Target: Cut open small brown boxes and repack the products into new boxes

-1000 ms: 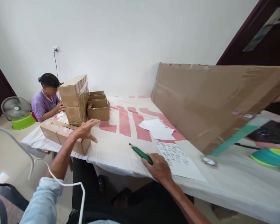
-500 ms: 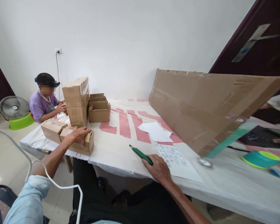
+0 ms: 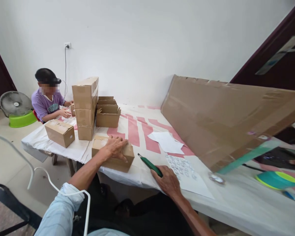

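Observation:
My left hand [image 3: 116, 147] grips the top of a small closed cardboard box [image 3: 113, 158] near the table's front edge. My right hand [image 3: 169, 181] rests at the edge, closed around a green-handled cutter [image 3: 149, 165] whose tip points away to the left. A white sheet of printed labels [image 3: 186, 172] lies just right of that hand. Another small box [image 3: 60, 132] stays farther left on the white cloth-covered table [image 3: 236, 196].
A stack of taped boxes [image 3: 85, 106] and several open boxes [image 3: 108, 115] stand at the far left, where a seated person in purple [image 3: 48, 101] works. A big cardboard sheet [image 3: 226, 114] leans along the right. Loose papers [image 3: 166, 141], tape roll [image 3: 276, 179], floor fan [image 3: 14, 104].
My left hand reached to a small box at the left, gripped it and slid it right toward me, away from its neighbour. My right hand has kept still with the cutter.

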A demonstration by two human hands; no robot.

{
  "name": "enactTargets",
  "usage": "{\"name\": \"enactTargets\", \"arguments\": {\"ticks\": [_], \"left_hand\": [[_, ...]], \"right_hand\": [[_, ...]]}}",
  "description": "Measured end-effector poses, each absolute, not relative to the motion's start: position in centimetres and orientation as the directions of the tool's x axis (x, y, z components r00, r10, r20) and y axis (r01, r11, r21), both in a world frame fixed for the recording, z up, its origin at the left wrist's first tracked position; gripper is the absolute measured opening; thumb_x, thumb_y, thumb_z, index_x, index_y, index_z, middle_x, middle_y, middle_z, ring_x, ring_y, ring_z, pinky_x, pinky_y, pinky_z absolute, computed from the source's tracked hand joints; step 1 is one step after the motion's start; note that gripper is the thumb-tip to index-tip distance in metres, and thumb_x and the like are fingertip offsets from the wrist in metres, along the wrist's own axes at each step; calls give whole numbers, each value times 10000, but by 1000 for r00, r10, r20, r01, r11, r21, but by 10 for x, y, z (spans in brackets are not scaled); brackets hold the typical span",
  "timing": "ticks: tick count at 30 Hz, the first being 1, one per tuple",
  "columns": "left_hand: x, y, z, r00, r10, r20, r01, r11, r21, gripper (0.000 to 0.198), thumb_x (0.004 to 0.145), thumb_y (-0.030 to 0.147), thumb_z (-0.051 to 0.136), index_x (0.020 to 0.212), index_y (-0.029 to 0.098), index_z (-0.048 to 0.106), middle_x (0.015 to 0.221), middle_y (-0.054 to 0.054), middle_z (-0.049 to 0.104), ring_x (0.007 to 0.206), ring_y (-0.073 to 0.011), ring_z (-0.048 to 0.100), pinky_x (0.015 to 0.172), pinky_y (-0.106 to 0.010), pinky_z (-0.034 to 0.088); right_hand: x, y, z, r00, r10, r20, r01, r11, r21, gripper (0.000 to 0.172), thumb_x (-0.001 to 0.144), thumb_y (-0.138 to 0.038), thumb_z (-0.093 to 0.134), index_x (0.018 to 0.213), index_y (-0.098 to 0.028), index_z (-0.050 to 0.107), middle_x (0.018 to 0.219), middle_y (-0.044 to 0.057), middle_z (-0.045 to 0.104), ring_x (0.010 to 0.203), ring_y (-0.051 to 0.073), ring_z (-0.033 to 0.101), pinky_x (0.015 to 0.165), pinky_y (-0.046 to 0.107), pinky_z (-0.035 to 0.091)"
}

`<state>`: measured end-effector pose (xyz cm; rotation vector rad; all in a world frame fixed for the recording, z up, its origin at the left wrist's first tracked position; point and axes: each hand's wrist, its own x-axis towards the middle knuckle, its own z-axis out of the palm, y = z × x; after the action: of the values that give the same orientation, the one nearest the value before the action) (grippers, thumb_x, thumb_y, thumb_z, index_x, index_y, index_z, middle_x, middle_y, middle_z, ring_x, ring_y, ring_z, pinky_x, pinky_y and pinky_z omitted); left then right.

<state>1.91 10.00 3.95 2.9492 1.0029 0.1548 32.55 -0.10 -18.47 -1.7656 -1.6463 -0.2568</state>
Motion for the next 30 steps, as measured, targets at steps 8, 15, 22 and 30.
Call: {"name": "enactTargets", "arguments": {"ticks": [8, 15, 22, 30], "left_hand": [[-5, 100, 43, 718, 650, 250, 586, -758, 288, 1035, 623, 522, 1003, 1520, 303, 537, 1553, -179, 593, 1442, -440, 533, 1221, -654, 318], [-100, 126, 27, 508, 788, 347, 389, -570, 724, 1208, 568, 507, 1033, 1626, 295, 490, 1703, -172, 458, 1594, -456, 380, 1316, -643, 242], [-108, 132, -25, 490, 845, 213, 8, -249, 968, 1367, 497, 502, 1052, 1679, 323, 389, 1744, -197, 390, 1631, -445, 331, 1297, -605, 293], [-105, 115, -38, 445, 863, 240, -38, -250, 968, 1315, 518, 419, 1033, 1655, 345, 376, 1720, -159, 428, 1620, -425, 349, 1265, -577, 328]], "right_hand": [[330, 0, -192, 167, 793, 586, 938, 55, -341, 375, 949, -521, 517, 982, -219, 736, 950, 129, 738, 887, 309, 652, 867, 453, 519], [330, 2, -193, 178, 803, 569, 939, 35, -343, 384, 938, -510, 523, 998, -207, 751, 963, 138, 739, 900, 316, 651, 850, 447, 518], [332, 3, -195, 198, 805, 560, 933, 21, -359, 376, 920, -504, 532, 991, -209, 754, 973, 134, 751, 891, 313, 656, 861, 446, 525], [334, 3, -200, 227, 783, 579, 934, -8, -357, 340, 921, -448, 521, 1024, -200, 730, 947, 138, 725, 899, 317, 638, 854, 450, 522]]}}
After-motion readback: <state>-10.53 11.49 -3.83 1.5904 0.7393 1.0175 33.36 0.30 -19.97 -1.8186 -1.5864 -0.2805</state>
